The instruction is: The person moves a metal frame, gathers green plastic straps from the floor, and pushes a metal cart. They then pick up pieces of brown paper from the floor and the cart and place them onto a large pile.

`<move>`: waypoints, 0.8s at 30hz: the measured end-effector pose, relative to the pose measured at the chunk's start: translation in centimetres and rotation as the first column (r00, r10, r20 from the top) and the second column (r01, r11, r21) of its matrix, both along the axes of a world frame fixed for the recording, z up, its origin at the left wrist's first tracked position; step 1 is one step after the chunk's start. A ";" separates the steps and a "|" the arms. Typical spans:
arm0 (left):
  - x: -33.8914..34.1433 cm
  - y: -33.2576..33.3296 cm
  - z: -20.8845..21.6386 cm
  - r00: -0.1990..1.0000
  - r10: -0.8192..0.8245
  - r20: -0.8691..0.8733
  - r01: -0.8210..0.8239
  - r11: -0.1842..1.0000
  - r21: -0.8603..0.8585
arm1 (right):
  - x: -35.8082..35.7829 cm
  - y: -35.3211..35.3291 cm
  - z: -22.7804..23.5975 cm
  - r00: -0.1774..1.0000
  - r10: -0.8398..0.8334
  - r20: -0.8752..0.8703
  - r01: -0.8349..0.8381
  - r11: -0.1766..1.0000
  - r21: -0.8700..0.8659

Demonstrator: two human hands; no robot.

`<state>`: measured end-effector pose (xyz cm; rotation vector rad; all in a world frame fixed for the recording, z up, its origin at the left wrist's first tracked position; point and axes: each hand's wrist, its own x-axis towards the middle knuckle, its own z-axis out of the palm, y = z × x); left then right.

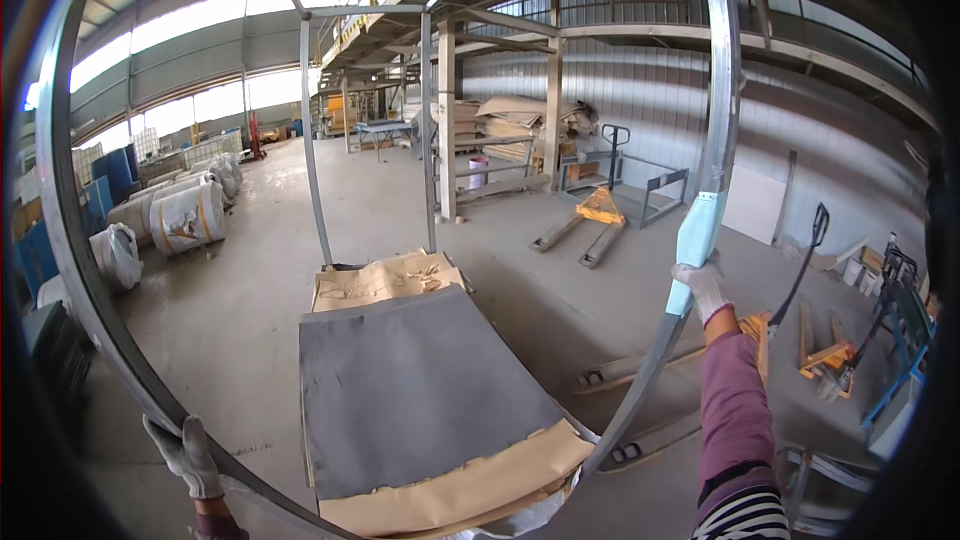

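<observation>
A wheeled-looking rack of grey metal posts stands in front of me, holding a stack of dark grey sheets (410, 395) with brown paper (470, 485) showing under the near and far edges. My left hand (190, 458), in a whitish knit glove, is at the lower part of the left metal post (75, 240), thumb and fingers on either side of it. Higher up, my gloved right hand (703, 285) is closed around the right metal post (722, 70), at a pale blue wrapping (698, 230). The rack's base is mostly hidden.
Yellow pallet jacks stand to the right, one farther off (600, 208) and another (825, 355) near the wall. White-wrapped rolls (185, 215) line the left. Ahead are a building column (447, 120) and stacked brown sheets (510, 120) under a mezzanine.
</observation>
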<state>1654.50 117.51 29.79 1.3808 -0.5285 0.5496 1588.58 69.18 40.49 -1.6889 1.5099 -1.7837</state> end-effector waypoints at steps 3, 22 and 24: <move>4.2 -6.3 0.8 0.988 0.074 0.137 -0.079 0.996 0.033 | 5.8 -7.0 1.3 0.998 0.055 -0.020 -0.054 0.997 0.052; 42.5 -57.2 6.5 0.990 0.096 -0.100 -0.079 0.983 0.164 | 48.1 -57.7 0.6 0.997 -0.037 -0.068 0.043 0.995 0.089; 48.6 -61.5 6.2 0.991 0.057 -0.120 -0.037 0.985 0.166 | 53.5 -60.7 1.8 0.999 -0.005 -0.047 0.010 0.995 0.097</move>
